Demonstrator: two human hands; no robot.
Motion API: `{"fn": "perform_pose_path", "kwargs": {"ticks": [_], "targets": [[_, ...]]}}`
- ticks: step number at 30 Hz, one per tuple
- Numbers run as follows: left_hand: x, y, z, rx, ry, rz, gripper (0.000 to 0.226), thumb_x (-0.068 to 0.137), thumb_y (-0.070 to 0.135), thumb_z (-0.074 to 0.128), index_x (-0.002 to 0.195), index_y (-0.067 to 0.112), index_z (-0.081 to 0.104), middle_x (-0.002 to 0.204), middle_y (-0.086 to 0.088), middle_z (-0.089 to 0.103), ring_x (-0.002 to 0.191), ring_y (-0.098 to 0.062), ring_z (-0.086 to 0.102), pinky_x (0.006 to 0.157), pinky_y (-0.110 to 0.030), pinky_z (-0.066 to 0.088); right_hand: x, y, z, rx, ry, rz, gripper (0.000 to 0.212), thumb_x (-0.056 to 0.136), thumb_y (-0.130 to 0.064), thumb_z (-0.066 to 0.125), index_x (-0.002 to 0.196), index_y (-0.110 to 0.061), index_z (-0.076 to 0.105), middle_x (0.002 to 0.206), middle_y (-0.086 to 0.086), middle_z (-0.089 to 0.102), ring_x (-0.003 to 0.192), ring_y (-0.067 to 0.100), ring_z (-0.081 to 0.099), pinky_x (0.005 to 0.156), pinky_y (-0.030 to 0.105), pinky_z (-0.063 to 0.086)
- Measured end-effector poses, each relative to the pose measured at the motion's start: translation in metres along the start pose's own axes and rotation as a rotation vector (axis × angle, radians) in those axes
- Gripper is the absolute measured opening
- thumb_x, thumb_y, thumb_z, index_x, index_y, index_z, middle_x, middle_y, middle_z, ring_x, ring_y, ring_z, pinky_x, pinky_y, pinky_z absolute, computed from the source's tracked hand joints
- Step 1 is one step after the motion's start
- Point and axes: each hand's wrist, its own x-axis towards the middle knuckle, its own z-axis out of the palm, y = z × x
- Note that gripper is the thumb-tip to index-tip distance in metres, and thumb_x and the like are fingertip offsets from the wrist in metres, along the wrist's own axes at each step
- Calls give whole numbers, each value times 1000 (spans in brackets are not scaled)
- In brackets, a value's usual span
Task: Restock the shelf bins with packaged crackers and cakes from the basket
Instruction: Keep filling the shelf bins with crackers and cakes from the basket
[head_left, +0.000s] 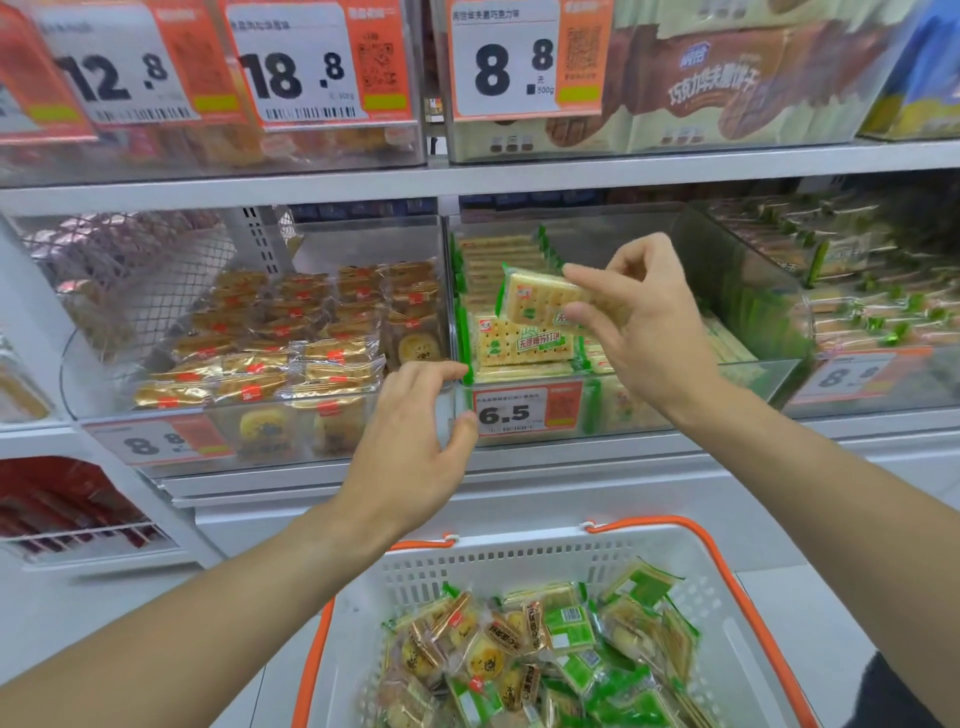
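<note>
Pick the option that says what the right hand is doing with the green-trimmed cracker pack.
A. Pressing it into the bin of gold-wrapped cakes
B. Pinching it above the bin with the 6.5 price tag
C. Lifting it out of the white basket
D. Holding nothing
B: the right hand pinches the cracker pack between thumb and fingers, over the clear bin that carries the 6.5 price tag.

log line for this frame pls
right hand pinches cracker pack over 6.5 bin | left hand open at bin front, empty | basket holds more packs
</note>
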Motion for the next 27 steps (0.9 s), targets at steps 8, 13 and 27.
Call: {"fn": "perform_pose_path", "kwargs": {"ticks": [8, 13, 27], "targets": [[2, 0, -3, 0, -13, -20, 24, 98, 26, 56, 121, 21, 57, 117, 10, 51, 115, -6, 45, 91, -19, 33, 13, -8, 35, -59, -243, 42, 40, 78, -40, 83, 109, -23, 65, 99, -11, 48, 100, 11, 43, 94, 35, 44], [3, -6, -4, 1, -32, 10, 14, 99, 24, 55, 112, 24, 58, 113, 11, 51, 111, -4, 44, 87, -14, 30, 14, -12, 30, -104, -269, 127, 33, 79, -45, 80, 106, -29, 70, 106, -3, 41, 106, 13, 34, 98, 28, 34], [5, -9, -5, -79, -54, 0, 25, 106, 28, 42, 103, 18, 65, 108, 8, 54, 110, -10, 48, 93, -24, 37, 24, -14, 27, -153, -441, 60, 42, 77, -41, 83, 114, -28, 69, 104, -7, 51, 107, 11, 36, 91, 25, 32]]}}
